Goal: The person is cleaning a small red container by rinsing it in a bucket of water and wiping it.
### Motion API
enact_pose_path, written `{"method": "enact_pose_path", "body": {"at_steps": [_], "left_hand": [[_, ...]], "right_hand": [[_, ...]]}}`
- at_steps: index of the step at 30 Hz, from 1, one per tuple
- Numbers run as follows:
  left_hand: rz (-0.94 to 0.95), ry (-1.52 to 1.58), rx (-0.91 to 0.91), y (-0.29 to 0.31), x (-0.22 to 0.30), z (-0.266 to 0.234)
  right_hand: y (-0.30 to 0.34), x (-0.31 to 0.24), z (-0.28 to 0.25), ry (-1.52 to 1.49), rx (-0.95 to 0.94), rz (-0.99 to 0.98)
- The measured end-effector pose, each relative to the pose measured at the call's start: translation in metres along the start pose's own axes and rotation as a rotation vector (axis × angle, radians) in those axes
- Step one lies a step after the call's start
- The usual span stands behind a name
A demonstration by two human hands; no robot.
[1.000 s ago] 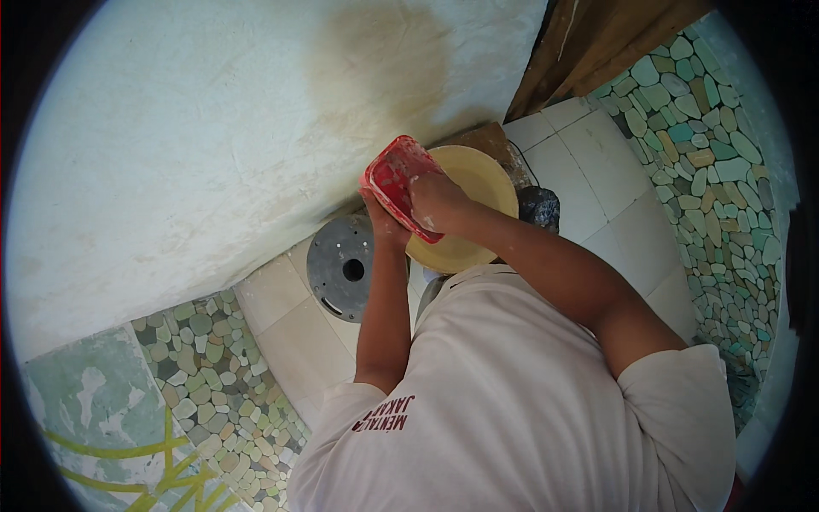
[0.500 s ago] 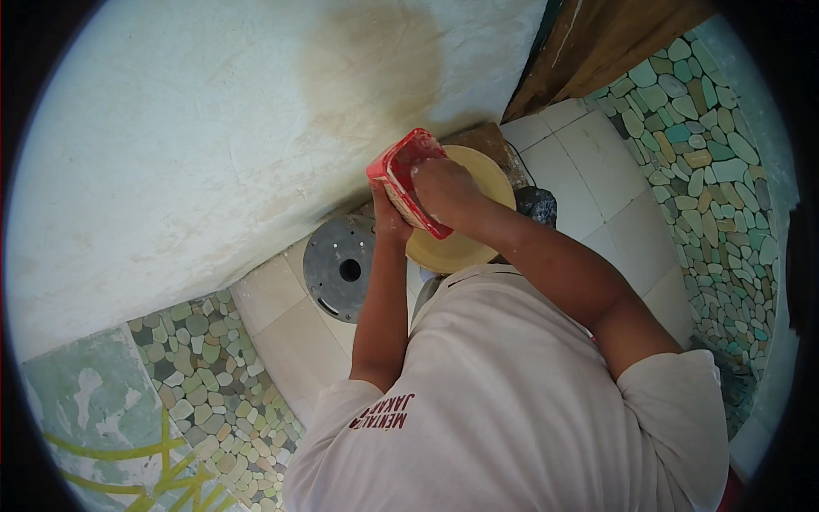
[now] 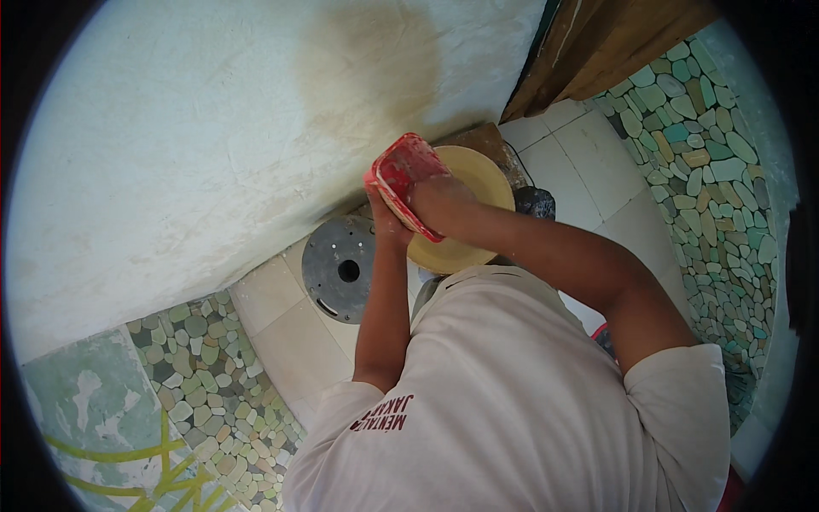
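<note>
Gripping a tilted red rectangular tub above the yellow basin's left side is the left hand; the right hand reaches inside, whether grasping anything cannot be told.

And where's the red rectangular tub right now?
In the head view, the red rectangular tub is tilted just above centre, held by the left hand, with the right hand partly inside it, overlapping the yellow basin's left side.
</note>
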State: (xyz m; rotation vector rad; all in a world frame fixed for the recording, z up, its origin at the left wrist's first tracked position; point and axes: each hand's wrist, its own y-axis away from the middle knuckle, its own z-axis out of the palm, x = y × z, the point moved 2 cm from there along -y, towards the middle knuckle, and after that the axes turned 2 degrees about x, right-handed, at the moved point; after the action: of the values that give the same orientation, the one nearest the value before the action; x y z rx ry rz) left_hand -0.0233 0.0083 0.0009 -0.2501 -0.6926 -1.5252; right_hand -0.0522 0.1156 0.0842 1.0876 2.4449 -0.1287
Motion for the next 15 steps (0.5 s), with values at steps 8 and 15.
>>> {"method": "enact_pose_path", "body": {"at_steps": [8, 15], "left_hand": [[0.032, -0.037, -0.035, -0.002, 0.017, -0.001], [0.092, -0.157, -0.078, -0.007, 0.024, -0.002]], "right_hand": [[0.014, -0.002, -0.006, -0.01, -0.127, 0.004], [0.022, -0.004, -0.032, 0.017, -0.08, 0.078]]}}
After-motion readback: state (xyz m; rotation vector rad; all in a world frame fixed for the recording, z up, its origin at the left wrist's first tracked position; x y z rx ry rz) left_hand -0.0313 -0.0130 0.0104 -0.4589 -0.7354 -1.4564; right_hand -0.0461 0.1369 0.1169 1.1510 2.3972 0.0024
